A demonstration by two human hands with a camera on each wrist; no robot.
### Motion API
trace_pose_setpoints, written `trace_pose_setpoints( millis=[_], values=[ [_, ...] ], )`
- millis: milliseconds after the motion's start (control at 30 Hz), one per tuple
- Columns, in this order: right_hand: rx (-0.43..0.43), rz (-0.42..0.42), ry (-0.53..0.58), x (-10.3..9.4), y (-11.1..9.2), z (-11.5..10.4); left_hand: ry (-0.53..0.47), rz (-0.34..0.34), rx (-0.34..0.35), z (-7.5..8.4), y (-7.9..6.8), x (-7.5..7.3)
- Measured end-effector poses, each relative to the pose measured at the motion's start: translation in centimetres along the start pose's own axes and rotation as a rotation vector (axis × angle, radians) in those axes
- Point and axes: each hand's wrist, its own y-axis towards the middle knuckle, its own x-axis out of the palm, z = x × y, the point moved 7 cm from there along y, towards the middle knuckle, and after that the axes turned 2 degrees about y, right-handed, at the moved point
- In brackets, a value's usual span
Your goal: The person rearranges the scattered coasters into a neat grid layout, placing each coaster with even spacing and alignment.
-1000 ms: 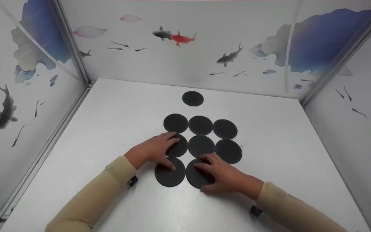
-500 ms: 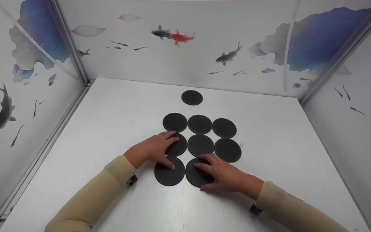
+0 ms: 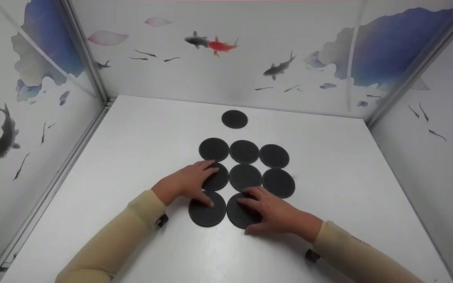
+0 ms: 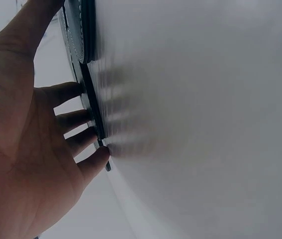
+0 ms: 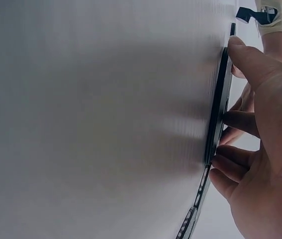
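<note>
Several black round coasters lie flat on the white table. In the head view, fingers of my left hand rest on the left coaster of the middle row. Its thumb lies on the front left coaster. My right hand spreads over the neighbouring front coaster, covering its right part, with the thumb by the near edge and fingers towards the far edge. In the left wrist view, stitching shows along a coaster's rim. The right wrist view shows my fingertips touching a coaster from the side.
Behind the hands, a row of coasters touches the middle row. One single coaster lies apart near the back wall. Panels with printed fish enclose the table on three sides. A small black device sits under the left sleeve.
Both hands and all the coasters stay where they were. Only the head view shifts very slightly.
</note>
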Motion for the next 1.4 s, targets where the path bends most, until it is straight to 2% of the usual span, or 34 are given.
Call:
trace_pose_setpoints(
  millis=[200, 367, 533, 700, 867, 1100, 1267, 1400],
  values=[
    [-0.034, 0.053, 0.016, -1.0, 0.8, 0.9, -0.002, -0.003, -0.008, 0.1, -0.2, -0.1],
    [0.011, 0.125, 0.043, -3.0, 2.3, 3.5, -0.01, 0.007, 0.002, 0.1, -0.1, -0.2],
    [0.143, 0.19, 0.082, -5.7, 4.6, 7.5, -0.007, 0.008, 0.003, -0.1, -0.1, -0.2],
    [0.324, 0.153, 0.091, -7.2, 7.5, 11.4, -0.003, 0.017, 0.006, -0.2, 0.0, -0.1],
    [0.435, 0.124, 0.117, -8.1, 11.0, 14.5, -0.004, 0.023, 0.004, -0.2, 0.1, 0.1],
    [0.505, 0.178, 0.159, -9.0, 16.0, 18.2, 0.002, 0.005, -0.011, -0.1, 0.2, 0.0],
    [0.571, 0.204, 0.192, -8.5, 18.5, 20.2, 0.009, 0.006, -0.011, -0.2, 0.3, 0.0],
    [0.597, 0.213, 0.17, -7.7, 20.1, 21.3, 0.015, 0.013, -0.009, -0.3, 0.4, 0.4]
  ],
)
